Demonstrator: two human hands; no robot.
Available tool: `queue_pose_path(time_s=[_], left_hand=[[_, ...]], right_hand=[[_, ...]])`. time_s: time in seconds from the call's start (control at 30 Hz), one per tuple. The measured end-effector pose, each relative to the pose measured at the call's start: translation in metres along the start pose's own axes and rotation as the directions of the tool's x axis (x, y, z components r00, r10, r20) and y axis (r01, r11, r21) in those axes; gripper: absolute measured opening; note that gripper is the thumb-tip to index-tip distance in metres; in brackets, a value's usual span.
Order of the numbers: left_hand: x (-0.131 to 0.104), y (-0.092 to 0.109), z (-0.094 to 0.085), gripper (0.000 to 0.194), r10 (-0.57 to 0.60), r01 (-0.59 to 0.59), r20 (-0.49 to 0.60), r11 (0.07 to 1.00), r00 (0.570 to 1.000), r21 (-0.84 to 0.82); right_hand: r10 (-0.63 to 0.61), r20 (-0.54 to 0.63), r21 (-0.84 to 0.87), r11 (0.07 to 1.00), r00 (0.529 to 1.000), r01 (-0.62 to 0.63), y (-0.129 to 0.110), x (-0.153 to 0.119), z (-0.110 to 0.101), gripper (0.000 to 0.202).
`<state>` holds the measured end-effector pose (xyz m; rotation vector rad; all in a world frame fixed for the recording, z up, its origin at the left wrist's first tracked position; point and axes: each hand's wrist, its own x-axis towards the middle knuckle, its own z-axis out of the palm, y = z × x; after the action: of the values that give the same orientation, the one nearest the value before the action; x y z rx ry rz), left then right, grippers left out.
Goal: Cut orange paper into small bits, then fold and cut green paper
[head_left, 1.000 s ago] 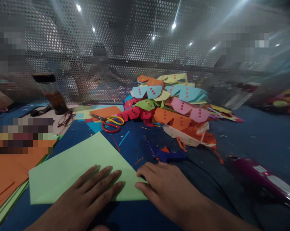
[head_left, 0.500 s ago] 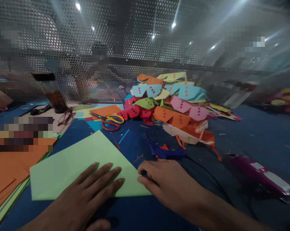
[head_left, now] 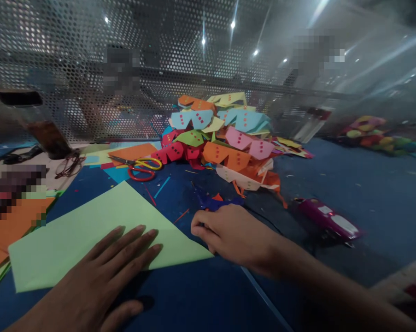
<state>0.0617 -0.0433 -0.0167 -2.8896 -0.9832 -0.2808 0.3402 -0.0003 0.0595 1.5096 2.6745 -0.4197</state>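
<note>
A folded light green paper (head_left: pixel 90 221) lies on the blue tabletop, its pointed end towards the right. Across its lower part my left hand (head_left: pixel 121 263) rests flat, palm down, with the fingers spread. My right hand (head_left: pixel 225 230) is at the right tip of the paper, fingers curled together; whether anything is between them is hidden. Just behind that hand is a blue glue gun (head_left: pixel 211 202), partly covered by it. Scissors with red and yellow handles (head_left: pixel 142 169) lie beyond the green paper.
Folded colourful paper pieces (head_left: pixel 225 152) are heaped at the back middle. Orange sheets (head_left: pixel 14 226) lie at the left, near a bottle of dark liquid (head_left: pixel 49 133) and glasses (head_left: pixel 69 165). A purple device (head_left: pixel 328 220) sits at the right, with a cable in front.
The view has turned to the right, so the objects appear further left. My right hand has shifted off the paper's right edge to just beyond its tip. My left hand stays flat on the paper.
</note>
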Motion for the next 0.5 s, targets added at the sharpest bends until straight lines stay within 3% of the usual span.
queue_pose_path(time_s=[0.23,0.5], left_hand=[[-0.001,0.001,0.000,0.072,-0.005,0.005,-0.009,1.000,1.000,-0.005],[-0.002,0.002,0.001,0.073,0.013,-0.012,-0.017,0.999,1.000,0.049]], right_hand=[[-0.028,0.123,0.176,0.984,0.992,0.006,0.006,-0.008,-0.008,0.015],[-0.096,0.028,0.106,0.990,0.995,0.093,0.016,-0.017,0.005,0.015]])
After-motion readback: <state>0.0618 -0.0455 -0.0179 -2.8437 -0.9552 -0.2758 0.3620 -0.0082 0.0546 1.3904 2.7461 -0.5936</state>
